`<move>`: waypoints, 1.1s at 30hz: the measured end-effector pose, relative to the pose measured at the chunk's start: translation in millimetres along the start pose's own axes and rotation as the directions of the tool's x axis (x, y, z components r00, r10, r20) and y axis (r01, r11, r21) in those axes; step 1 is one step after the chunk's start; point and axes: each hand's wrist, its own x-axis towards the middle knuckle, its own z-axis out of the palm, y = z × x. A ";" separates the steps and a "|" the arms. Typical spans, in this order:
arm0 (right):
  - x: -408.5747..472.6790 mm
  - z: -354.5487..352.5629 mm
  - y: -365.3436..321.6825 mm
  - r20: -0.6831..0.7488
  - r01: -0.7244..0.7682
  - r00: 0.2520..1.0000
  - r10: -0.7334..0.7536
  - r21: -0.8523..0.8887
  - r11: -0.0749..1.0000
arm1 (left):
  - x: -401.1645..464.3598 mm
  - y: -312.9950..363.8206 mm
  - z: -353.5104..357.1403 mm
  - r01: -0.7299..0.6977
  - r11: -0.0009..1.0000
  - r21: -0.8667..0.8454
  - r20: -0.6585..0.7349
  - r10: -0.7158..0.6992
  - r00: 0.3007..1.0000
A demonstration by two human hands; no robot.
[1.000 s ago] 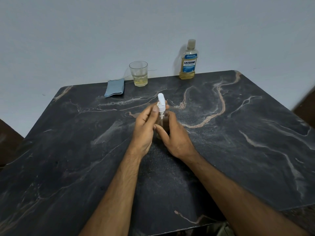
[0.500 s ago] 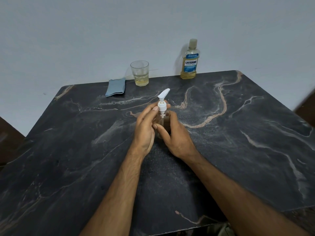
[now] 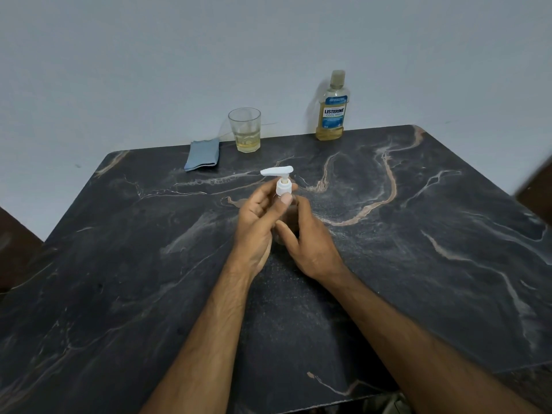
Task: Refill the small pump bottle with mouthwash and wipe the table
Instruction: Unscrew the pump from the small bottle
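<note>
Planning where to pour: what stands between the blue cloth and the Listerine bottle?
In the head view, a glass holding yellowish liquid stands between cloth and Listerine bottle, close beside the cloth.

Two bare hands meet mid-worktop. The right hand wraps the small pump bottle; the left hand pinches its white pump top, spout pointing left. Behind stand a folded blue cloth, a glass holding yellow liquid, and a mouthwash bottle.

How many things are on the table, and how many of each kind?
Bottles: 2, the small pump bottle in the hands and the Listerine mouthwash bottle
Drinking glass: 1
Blue cloth: 1
Total: 4
</note>
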 end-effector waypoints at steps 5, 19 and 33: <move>0.6 0.5 0.3 0.002 -0.018 1.000 0.018 0.003 1.000 | -0.6 1.0 2.3 0.037 0.996 -0.084 -0.054 -0.042 0.998; 0.2 -0.4 0.4 0.020 0.000 1.000 0.000 -0.012 1.000 | 3.1 1.9 5.0 -0.192 0.975 0.114 -0.148 0.207 0.967; -0.5 -0.7 -0.6 -0.001 -0.021 1.000 0.021 -0.003 1.000 | 12.9 56.7 32.1 -0.378 0.864 0.331 -0.164 0.447 0.879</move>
